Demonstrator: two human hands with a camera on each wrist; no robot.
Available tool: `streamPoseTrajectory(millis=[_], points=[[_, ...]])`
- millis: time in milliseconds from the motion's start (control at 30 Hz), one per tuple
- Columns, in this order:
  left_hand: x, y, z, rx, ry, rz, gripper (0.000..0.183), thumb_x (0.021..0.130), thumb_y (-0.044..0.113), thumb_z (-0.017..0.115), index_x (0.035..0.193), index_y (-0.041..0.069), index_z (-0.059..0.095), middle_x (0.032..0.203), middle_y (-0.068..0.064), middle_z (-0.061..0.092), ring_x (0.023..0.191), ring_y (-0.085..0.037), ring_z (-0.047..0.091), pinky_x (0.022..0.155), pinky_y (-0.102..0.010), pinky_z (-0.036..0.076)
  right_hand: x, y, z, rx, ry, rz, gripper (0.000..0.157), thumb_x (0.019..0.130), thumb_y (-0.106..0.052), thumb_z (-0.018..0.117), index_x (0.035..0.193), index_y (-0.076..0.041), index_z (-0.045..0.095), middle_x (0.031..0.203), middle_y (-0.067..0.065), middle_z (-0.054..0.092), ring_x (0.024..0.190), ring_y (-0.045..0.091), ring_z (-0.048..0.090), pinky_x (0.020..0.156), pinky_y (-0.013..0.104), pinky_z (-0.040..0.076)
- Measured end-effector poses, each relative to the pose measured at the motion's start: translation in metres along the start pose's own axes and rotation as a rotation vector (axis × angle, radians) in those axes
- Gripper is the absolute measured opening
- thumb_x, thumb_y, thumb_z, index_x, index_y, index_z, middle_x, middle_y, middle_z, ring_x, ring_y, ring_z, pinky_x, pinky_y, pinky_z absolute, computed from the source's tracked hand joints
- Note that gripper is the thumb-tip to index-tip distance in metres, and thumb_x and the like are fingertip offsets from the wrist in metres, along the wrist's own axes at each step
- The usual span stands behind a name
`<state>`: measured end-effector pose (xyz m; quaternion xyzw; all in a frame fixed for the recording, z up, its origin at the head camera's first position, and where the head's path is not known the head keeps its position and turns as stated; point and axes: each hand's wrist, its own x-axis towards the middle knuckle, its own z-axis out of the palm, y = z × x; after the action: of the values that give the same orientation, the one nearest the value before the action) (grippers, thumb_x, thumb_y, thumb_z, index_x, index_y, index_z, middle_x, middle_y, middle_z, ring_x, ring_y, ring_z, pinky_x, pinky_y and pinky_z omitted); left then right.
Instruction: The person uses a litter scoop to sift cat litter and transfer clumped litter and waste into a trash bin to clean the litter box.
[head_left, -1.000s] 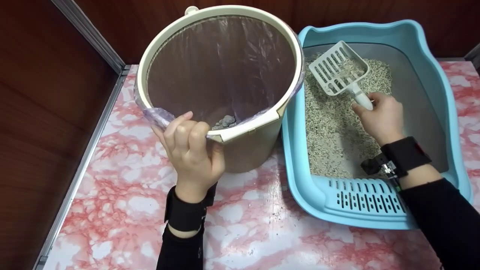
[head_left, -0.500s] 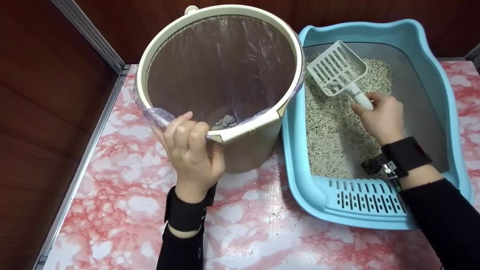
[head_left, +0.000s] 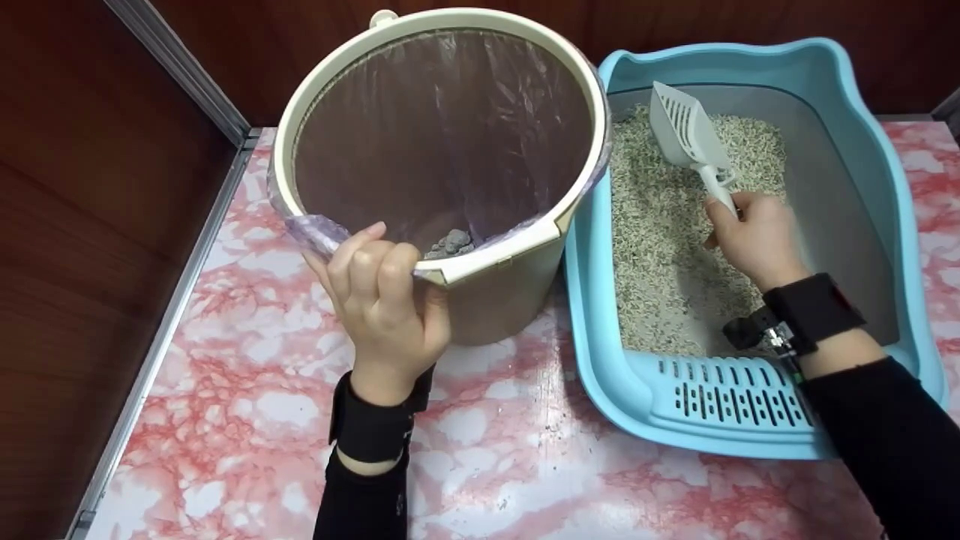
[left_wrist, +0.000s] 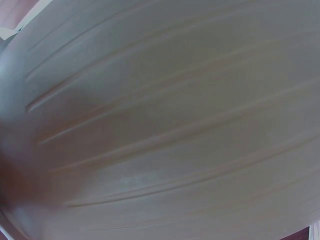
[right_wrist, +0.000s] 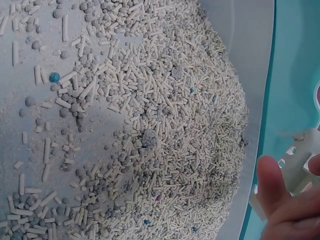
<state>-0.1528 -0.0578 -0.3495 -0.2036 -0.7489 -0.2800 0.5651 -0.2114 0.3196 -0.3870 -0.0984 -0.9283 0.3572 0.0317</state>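
Note:
My right hand [head_left: 759, 234] grips the handle of a pale grey slotted litter scoop [head_left: 681, 129] above the litter in a blue litter box [head_left: 589, 315]. The scoop is tilted on its side, so its inside is only partly seen. In the right wrist view, fingers [right_wrist: 272, 187] curl by part of the scoop. My left hand [head_left: 386, 307] holds the near rim of a beige bin [head_left: 491, 300], fingers curled over the edge and the purple bag lining [head_left: 319, 232]. Grey clumps [head_left: 452, 244] lie inside the bag. The bin's ribbed wall fills the left wrist view.
Pale litter [head_left: 652, 262] covers the box's left part; its grey floor [head_left: 832, 210] shows at the right. The bin stands against the box's left side. Brown panels [head_left: 90, 187] rise at the left and back. The tabletop [head_left: 247, 420] has a red-and-white marbled pattern.
The right hand has turned the scoop from nearly flat onto its side. Litter heaped in it one second ago had mostly drained by half a second ago. The left hand and bin stay put.

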Motion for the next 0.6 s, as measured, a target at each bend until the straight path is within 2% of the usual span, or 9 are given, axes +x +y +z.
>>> streamPoseTrajectory(millis=[200,300,467,600], points=[[-0.0018,0.0010,-0.0010,0.008,-0.005,-0.020,0.021,0.091,0.026,0.053,0.091,0.006,0.054,0.082,-0.010,0.050,0.106,-0.029,0.054,0.116,-0.062,0.018,-0.0009,-0.0010,0.0013,-0.003,0.008,-0.014,0.043,0.101,-0.035,0.049,0.099,0.005,0.065,0.055,-0.013,0.058,0.040,0.007,0.042,0.036,0.027,0.034],[-0.0017,0.0009,-0.0012,0.009,-0.005,-0.016,0.020,0.090,0.025,0.053,0.091,0.005,0.054,0.082,-0.011,0.050,0.106,-0.030,0.054,0.114,-0.061,0.021,-0.0009,-0.0015,0.0017,-0.005,0.021,-0.021,0.040,0.100,-0.033,0.051,0.097,0.005,0.064,0.057,-0.012,0.058,0.041,0.006,0.045,0.037,0.025,0.036],[-0.0009,0.0005,-0.0004,0.009,-0.006,-0.005,0.019,0.090,0.024,0.051,0.090,0.005,0.053,0.083,-0.011,0.049,0.105,-0.030,0.053,0.112,-0.059,0.025,-0.0011,-0.0013,0.0006,-0.015,0.090,-0.047,0.036,0.095,-0.028,0.061,0.106,0.006,0.067,0.067,-0.008,0.059,0.047,0.001,0.046,0.042,0.020,0.039],[0.0000,0.0001,0.0001,0.006,-0.005,-0.001,0.027,0.096,0.031,0.046,0.090,0.005,0.052,0.083,-0.011,0.048,0.104,-0.030,0.053,0.110,-0.055,0.030,-0.0026,-0.0020,0.0000,-0.024,0.146,-0.051,0.034,0.092,-0.025,0.066,0.111,0.003,0.069,0.076,0.000,0.064,0.050,-0.003,0.045,0.047,0.016,0.039]])
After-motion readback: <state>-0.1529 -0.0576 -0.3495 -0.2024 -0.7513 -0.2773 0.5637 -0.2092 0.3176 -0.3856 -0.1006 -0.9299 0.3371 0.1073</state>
